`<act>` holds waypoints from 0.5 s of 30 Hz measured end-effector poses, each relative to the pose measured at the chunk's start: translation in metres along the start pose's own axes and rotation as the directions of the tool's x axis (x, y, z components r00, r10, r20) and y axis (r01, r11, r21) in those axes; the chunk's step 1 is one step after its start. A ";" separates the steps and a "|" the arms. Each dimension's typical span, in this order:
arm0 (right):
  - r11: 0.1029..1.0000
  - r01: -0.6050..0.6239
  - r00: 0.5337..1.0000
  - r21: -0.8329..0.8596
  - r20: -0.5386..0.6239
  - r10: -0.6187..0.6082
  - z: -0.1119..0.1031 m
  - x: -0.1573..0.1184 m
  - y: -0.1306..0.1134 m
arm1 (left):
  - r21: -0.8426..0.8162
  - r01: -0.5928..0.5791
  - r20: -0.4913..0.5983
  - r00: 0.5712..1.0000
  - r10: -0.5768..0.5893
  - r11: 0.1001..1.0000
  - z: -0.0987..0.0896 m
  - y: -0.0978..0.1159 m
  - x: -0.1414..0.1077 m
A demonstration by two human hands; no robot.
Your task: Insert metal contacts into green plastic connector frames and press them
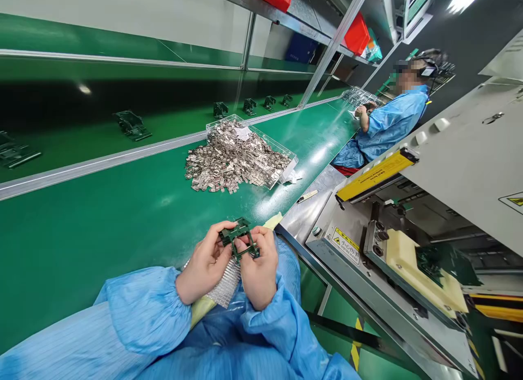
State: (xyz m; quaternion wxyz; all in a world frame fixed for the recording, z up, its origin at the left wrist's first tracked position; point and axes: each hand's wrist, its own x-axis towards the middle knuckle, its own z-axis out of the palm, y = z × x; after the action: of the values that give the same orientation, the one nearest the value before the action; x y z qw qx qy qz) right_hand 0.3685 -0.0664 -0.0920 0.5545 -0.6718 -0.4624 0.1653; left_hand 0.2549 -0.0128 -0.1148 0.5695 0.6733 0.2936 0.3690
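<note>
Between my two hands, just above my lap, is a dark green plastic frame part (240, 231) with square openings. My left hand (207, 263) pinches its left side with thumb and fingers. Gripping the right side is my right hand (259, 268), its fingertips partly hidden behind the part. Below them a sheet of bubble-like wrap (225, 286) lies over the table edge and my lap. Farther up the green table (134, 222), a heap of small metal clips (229, 159) spills out of a clear plastic tray (291, 170).
Several similar green parts (131, 125) stand on the belt (171, 110) behind a metal rail. At right is a machine with a yellow guard bar (376, 175) and a cream fixture (417, 265). A cutter knife (307, 196) lies nearby. A co-worker (394, 118) sits farther along.
</note>
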 end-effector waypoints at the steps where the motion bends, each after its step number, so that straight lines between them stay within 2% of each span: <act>1: 0.998 -0.035 0.999 0.045 -0.005 0.036 0.001 0.001 0.002 | 0.013 0.007 0.002 1.000 -0.007 1.000 0.000 -0.001 0.000; 3: 0.984 -0.101 0.995 0.150 0.011 0.101 0.001 0.003 0.008 | 0.009 0.013 0.007 1.000 -0.013 1.000 0.001 -0.003 0.000; 5: 0.950 -0.164 0.986 0.266 0.082 0.148 -0.004 0.007 0.013 | -0.031 0.007 -0.004 1.000 -0.007 1.000 0.000 -0.003 0.002; 7: 0.923 -0.188 0.973 0.336 0.189 0.130 -0.016 0.013 0.015 | -0.065 0.004 -0.028 1.000 -0.006 0.998 -0.003 0.001 0.005; 8: 0.924 -0.169 0.964 0.343 0.254 0.082 -0.023 0.017 0.013 | -0.059 0.011 -0.025 1.000 -0.013 0.998 -0.007 0.005 0.005; 10: 0.950 -0.050 0.921 0.307 0.382 -0.075 -0.039 0.021 0.006 | 0.027 0.041 0.041 0.998 -0.042 0.999 -0.015 0.018 0.003; 12: 0.946 0.145 0.858 0.289 0.439 -0.266 -0.057 0.022 -0.007 | 0.177 0.046 0.156 0.985 -0.074 0.983 -0.022 0.036 0.000; 13: 0.925 0.239 0.835 0.295 0.423 -0.351 -0.067 0.021 -0.014 | 0.241 0.034 0.213 0.973 -0.087 0.970 -0.024 0.044 0.002; 15: 0.878 0.379 0.818 0.291 0.338 -0.465 -0.093 0.018 -0.023 | 0.273 -0.002 0.355 0.930 -0.099 0.962 -0.021 0.061 0.015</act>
State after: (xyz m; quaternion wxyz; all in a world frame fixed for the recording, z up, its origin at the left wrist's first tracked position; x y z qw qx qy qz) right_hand 0.4359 -0.1082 -0.0355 0.5397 -0.4413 -0.6828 0.2186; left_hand 0.2439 -0.0002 -0.0510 0.5266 0.7934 0.2465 0.1801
